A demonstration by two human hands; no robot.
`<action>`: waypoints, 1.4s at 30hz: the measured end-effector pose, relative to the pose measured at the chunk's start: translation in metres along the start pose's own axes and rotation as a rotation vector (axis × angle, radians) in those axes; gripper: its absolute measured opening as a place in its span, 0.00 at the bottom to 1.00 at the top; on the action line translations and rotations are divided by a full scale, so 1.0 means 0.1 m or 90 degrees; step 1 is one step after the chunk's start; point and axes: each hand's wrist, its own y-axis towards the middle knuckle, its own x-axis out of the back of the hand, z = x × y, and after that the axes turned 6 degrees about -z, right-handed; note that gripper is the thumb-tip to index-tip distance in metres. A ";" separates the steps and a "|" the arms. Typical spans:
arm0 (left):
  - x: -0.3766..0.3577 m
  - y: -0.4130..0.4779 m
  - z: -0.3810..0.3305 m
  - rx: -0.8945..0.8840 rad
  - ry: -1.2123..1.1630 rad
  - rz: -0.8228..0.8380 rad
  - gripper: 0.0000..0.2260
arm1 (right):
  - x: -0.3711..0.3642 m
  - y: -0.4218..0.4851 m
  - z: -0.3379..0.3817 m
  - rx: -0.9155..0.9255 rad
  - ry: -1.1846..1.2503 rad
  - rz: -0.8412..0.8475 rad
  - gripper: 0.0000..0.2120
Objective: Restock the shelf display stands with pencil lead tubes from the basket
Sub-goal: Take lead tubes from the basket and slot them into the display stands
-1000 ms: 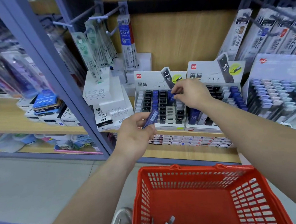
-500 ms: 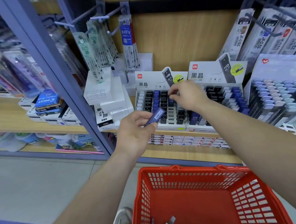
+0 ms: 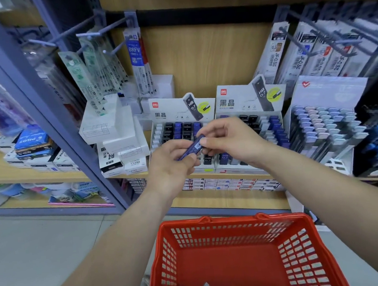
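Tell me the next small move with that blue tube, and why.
Probably let the left hand release so the right hand can slot the blue tube into the stand behind it: both hands pinch the tube now, the right one at its upper end.

both hands, left [image 3: 170, 164] and right [image 3: 230, 140], pinch one blue lead tube [image 3: 191, 147] before the display stand [image 3: 181, 112]. a red basket [image 3: 239, 226] sits below.

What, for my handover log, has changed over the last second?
The right hand left the left display stand, came back and now pinches the upper end of the blue lead tube. The left hand still grips it; stand and basket stayed put.
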 end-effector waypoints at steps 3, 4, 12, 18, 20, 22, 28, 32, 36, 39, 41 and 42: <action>-0.05 0.06 -0.02 -0.017 -0.006 -0.037 0.08 | 0.07 0.01 0.01 0.024 -0.078 -0.004 0.05; -0.06 0.08 -0.02 -0.024 -0.011 -0.051 0.09 | 0.09 0.01 0.02 0.040 -0.120 0.000 0.05; -0.14 0.16 -0.02 -0.030 0.014 -0.042 0.09 | 0.01 -0.12 -0.13 0.173 -0.322 -0.053 0.12; 0.07 0.36 0.02 -0.117 0.249 -0.018 0.12 | 0.25 -0.02 -0.22 0.103 -0.222 -0.113 0.18; 0.14 0.39 0.09 -0.181 0.471 -0.009 0.16 | 0.35 0.03 -0.22 0.062 -0.120 -0.133 0.22; 0.16 0.38 0.16 -0.210 0.634 0.048 0.24 | 0.43 0.09 -0.21 0.044 -0.078 -0.142 0.28; 0.17 0.38 0.27 -0.204 0.754 0.129 0.33 | 0.41 0.40 -0.13 0.051 -0.120 -0.178 0.20; 0.17 0.41 0.28 -0.207 0.770 0.134 0.32 | 0.29 0.65 -0.15 0.077 -0.198 -0.231 0.08; 0.20 0.42 0.30 -0.207 0.754 0.135 0.31 | 0.14 0.82 -0.21 0.109 -0.273 -0.208 0.11; 0.21 0.43 0.31 -0.211 0.746 0.133 0.31 | 0.04 0.86 -0.27 0.120 -0.377 -0.158 0.12; 0.21 0.44 0.32 -0.212 0.740 0.131 0.31 | 0.01 0.86 -0.31 0.123 -0.419 -0.132 0.08; 0.21 0.45 0.33 -0.214 0.739 0.131 0.31 | -0.01 0.85 -0.33 0.126 -0.441 -0.124 0.06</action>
